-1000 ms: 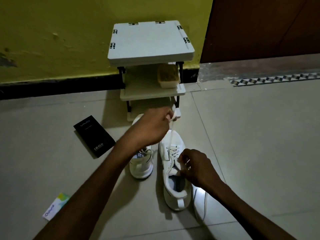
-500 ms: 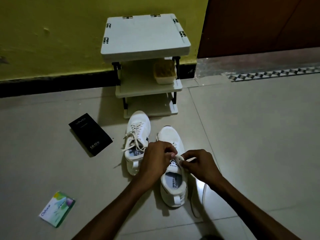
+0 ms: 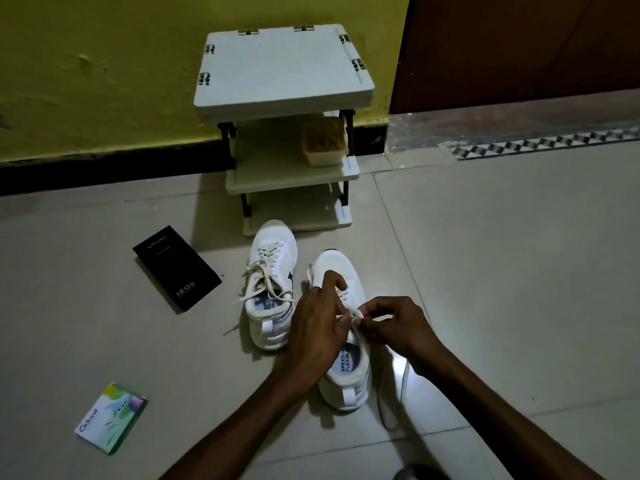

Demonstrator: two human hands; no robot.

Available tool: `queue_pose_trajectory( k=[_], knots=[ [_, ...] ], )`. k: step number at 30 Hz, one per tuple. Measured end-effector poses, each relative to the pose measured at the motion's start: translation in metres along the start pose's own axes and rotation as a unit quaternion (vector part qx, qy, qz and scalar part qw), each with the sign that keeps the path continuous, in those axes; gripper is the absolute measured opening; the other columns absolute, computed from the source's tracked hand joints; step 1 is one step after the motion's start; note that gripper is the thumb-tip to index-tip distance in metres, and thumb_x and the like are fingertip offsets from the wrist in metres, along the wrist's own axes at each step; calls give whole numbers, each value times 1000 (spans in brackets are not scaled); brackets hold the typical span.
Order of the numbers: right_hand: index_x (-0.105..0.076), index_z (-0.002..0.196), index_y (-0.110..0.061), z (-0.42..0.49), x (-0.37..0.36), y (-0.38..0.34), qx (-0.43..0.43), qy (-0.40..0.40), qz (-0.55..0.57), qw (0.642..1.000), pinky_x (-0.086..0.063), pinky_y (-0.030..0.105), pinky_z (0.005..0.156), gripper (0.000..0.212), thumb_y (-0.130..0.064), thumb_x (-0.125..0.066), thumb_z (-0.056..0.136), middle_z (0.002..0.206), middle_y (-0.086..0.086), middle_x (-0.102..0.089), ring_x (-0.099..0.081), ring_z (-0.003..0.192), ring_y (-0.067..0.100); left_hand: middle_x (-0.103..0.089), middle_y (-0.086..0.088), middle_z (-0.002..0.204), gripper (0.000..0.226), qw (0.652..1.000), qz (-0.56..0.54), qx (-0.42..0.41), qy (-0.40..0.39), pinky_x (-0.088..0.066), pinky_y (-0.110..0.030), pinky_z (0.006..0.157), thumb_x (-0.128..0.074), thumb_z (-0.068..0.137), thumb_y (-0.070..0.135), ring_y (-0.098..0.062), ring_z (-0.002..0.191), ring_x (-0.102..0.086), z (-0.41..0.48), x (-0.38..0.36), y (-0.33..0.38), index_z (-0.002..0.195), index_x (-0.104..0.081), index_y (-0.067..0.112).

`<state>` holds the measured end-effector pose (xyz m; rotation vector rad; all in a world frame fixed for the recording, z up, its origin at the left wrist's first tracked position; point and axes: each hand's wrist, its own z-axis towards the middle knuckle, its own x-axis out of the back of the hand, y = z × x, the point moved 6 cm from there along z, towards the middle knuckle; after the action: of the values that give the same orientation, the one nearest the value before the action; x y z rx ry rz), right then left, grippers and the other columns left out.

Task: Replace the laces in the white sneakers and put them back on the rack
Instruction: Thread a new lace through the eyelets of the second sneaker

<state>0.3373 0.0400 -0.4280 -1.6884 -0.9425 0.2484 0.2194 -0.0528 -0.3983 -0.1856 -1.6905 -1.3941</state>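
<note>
Two white sneakers stand on the tiled floor in front of a small white three-shelf rack (image 3: 284, 74). The left sneaker (image 3: 272, 282) is laced, its cream lace ends lying loose. Both my hands work over the tongue of the right sneaker (image 3: 346, 368). My left hand (image 3: 320, 323) has its fingers curled over the lace (image 3: 356, 314) at the eyelets. My right hand (image 3: 394, 323) pinches the same lace just to the right. A loose lace (image 3: 403, 382) trails on the floor beside the right sneaker's heel.
A tan box (image 3: 323, 140) sits on the rack's middle shelf. A black phone box (image 3: 176, 268) lies left of the sneakers, and a small green-and-white packet (image 3: 110, 417) lies nearer me at the left. The yellow wall and a brown door stand behind.
One second ago my left hand held the lace pulled up high toward the rack; it has come down to the right sneaker's tongue, where both hands now meet on the lace.
</note>
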Motion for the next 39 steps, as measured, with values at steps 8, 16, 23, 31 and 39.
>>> queue_pose_trajectory(
  k=[8,16,23,31,39],
  knots=[
    [-77,79,-19,-1,-4,-6,45,10,-40,998,-60,31,67,14,-10,-83,72,81,-4,-73,-71,67,14,-58,5,81,33,997,-22,1,72,-48,-37,71,-64,79,16,-16,83,-58,-14,2,5,104,-47,31],
    [-77,89,-22,0,-3,-9,73,-43,-68,994,-59,30,72,14,-14,-81,78,89,-7,-74,-72,73,14,-63,6,84,47,999,3,15,41,-50,-36,79,-68,78,10,-15,89,-59,-11,1,1,117,-51,31],
    [-79,85,-22,4,-1,-16,78,-46,-84,992,-61,36,70,11,-12,-79,81,80,-8,-75,-71,66,19,-69,3,91,75,996,42,76,18,-52,-40,85,-69,80,10,-21,94,-64,-6,2,1,145,-36,27],
    [-76,74,-27,6,-4,-18,101,-10,-133,986,-59,39,63,15,-15,-85,72,67,-16,-70,-69,59,8,-59,-12,131,76,982,33,186,-18,-46,-36,98,-60,86,13,-30,122,-54,4,8,6,152,-23,13],
    [-75,69,-18,8,-1,-29,111,-17,-172,979,-54,26,61,12,-10,-78,77,57,-3,-69,-65,51,4,-72,6,102,26,980,57,179,-62,-50,-28,84,-72,77,41,-16,103,-64,2,8,-1,102,-69,33]
  ],
)
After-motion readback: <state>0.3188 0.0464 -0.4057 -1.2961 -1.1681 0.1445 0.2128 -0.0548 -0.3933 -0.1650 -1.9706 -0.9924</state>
